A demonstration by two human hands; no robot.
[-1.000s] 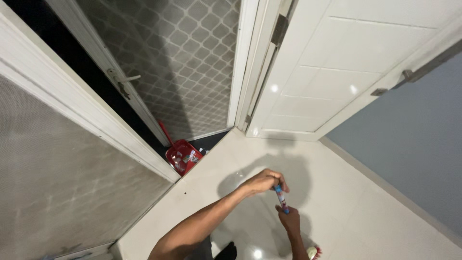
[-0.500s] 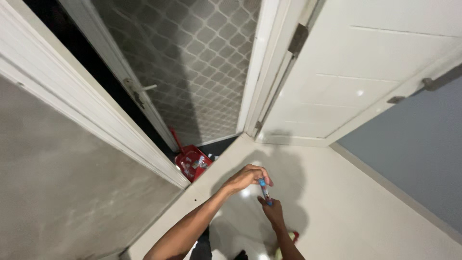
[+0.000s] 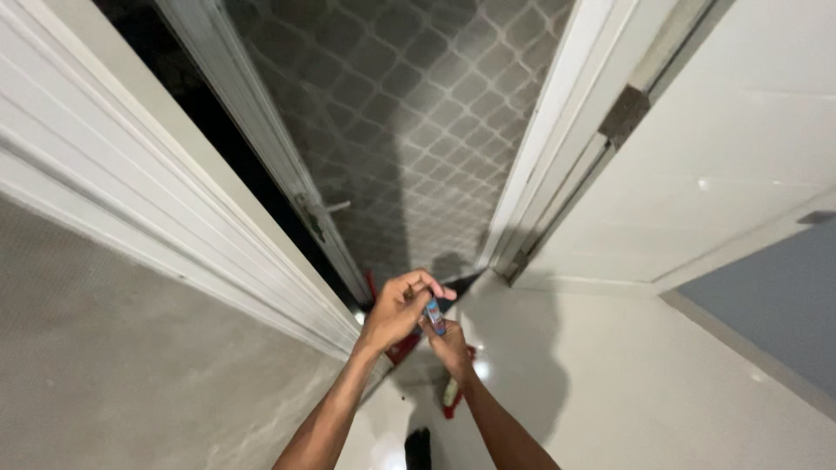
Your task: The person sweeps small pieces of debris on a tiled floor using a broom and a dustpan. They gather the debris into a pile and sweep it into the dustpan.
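Hands meet before us: left hand (image 3: 399,312) pinches the upright blue tube's (image 3: 434,316) top, right hand (image 3: 451,348) gripping its base below.

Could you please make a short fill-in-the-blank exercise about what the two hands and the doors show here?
1. The left hand and right hand together hold a small ____ tube.
2. The open door on the right is ____ in colour.
3. The wall behind the hands has a grey ____ pattern.

Missing words: blue; white; lattice
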